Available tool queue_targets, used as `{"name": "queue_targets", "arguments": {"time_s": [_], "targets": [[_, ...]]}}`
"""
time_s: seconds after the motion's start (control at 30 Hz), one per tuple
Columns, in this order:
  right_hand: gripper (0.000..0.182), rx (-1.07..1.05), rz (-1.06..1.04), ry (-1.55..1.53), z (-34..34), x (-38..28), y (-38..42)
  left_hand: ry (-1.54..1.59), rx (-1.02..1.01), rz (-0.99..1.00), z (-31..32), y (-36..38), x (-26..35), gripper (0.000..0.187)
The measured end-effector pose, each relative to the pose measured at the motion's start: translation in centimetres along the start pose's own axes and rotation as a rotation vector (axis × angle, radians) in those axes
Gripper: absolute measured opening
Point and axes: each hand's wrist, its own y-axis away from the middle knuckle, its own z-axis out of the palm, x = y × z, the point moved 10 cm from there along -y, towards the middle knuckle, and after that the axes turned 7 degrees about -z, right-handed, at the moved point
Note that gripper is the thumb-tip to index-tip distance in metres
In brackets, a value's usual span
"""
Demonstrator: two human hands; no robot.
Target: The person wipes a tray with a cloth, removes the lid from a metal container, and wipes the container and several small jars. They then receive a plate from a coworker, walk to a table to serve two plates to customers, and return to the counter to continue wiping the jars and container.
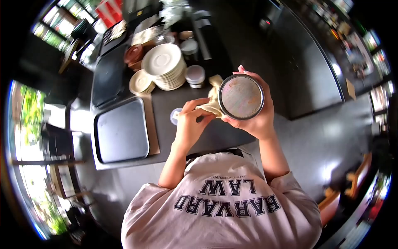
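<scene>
So I've got two hands up over one dark table (209, 139), both busy. My right hand (264, 114) is curled around one round metal container (241, 96), gripping its side, with a flat, stained round end facing up at me. Thing's up off the table, near the front edge. My left hand (190, 120) is pinching one cream cloth (212, 108) between thumb and fingers, and the cloth is bunched right up against the container's left side.

Count of the rest: two stacks of plates just beyond my left hand, one tall pile of white plates (162, 61) and one shorter pile of small cream plates (141, 82) beside it. I can't get an honest number per pile, the edges blur together. Two lidded tubs near the tall pile, one closer tub (195, 74) and one farther tub (189, 47), plus one round lid-like thing (174, 116) partly hidden by my left hand.

Over on the left I make out two big black trays: one near tray (122, 130) lying flat at the table's edge, one far tray (108, 79) behind it. Also some reddish-brown dishes (134, 54) next to the white plates, too overlapped to count.
</scene>
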Motion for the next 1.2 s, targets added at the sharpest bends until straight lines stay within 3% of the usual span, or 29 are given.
{"name": "queue_targets", "arguments": {"time_s": [0.03,0.1,0.2,0.3,0.33,0.37,0.47,0.53,0.57,0.6,0.73,0.77,0.9,0.93,1.03,1.07,1.1,1.17,1.2], "targets": [[0.091,0.011,-0.008,0.074,-1.5,-0.5,0.7,0.019,-0.072,-0.032,2.2,-0.2,0.5,0.01],[0.091,0.059,0.032,0.159,-4.6,-1.1,2.6,0.188,-0.183,0.09,6.7,-0.1,2.3,0.009],[0.091,0.166,0.139,0.2,-9.0,-1.9,5.5,0.107,-0.479,0.231,13.6,1.0,4.3,0.008],[0.09,0.299,0.182,0.269,-12.6,-3.2,8.2,0.399,-0.594,-0.002,17.9,0.5,4.2,0.017],[0.089,0.328,0.192,0.258,-13.3,-3.5,9.1,0.486,-0.536,0.17,18.1,0.2,6.5,0.031],[0.088,0.353,0.203,0.24,-13.8,-3.6,9.9,0.595,-0.595,0.092,19.0,0.4,6.6,0.044],[0.087,0.422,0.185,0.216,-14.1,-3.3,11.4,1.408,-0.997,-0.675,22.7,3.2,8.1,0.053],[0.086,0.441,0.169,0.241,-13.7,-3.2,11.7,1.514,-1.032,-0.761,23.0,3.9,9.0,0.051],[0.087,0.426,0.178,0.28,-13.5,-3.1,11.8,1.572,-1.04,-0.798,23.3,4.1,9.3,0.05],[0.087,0.407,0.184,0.316,-13.2,-3.1,11.8,1.412,-0.97,-0.751,23.3,4.2,8.5,0.048],[0.089,0.366,0.204,0.221,-12.4,-2.0,11.8,1.581,-0.945,-1.082,23.9,6.1,6.3,0.046],[0.089,0.341,0.214,0.205,-12.0,-1.6,11.7,1.658,-0.966,-0.996,23.9,5.9,6.1,0.041],[0.087,0.297,0.31,0.042,-10.0,-0.1,11.4,1.707,-0.684,-1.095,22.2,6.1,3.9,0.027],[0.085,0.222,0.29,0.071,-9.3,-0.1,11.0,1.735,-0.707,-1.087,21.7,6.3,3.8,0.024],[0.085,0.011,0.32,-0.007,-6.4,0.7,11.1,1.593,-0.443,-1.174,20.2,8.0,1.7,0.028],[0.084,-0.045,0.314,-0.035,-5.3,0.7,11.2,1.699,-0.583,-0.884,20.9,8.0,0.8,0.049],[0.082,-0.12,0.326,-0.019,-4.4,1.0,11.4,1.944,-0.609,-0.937,21.1,9.3,0.4,0.049],[0.079,-0.147,0.472,-0.13,-3.1,2.6,13.1,1.474,-0.442,-1.227,20.0,11.4,-1.7,0.045],[0.078,-0.196,0.518,-0.151,-2.4,3.0,13.8,1.449,-0.428,-1.228,19.7,12.1,-1.8,0.047]]}}
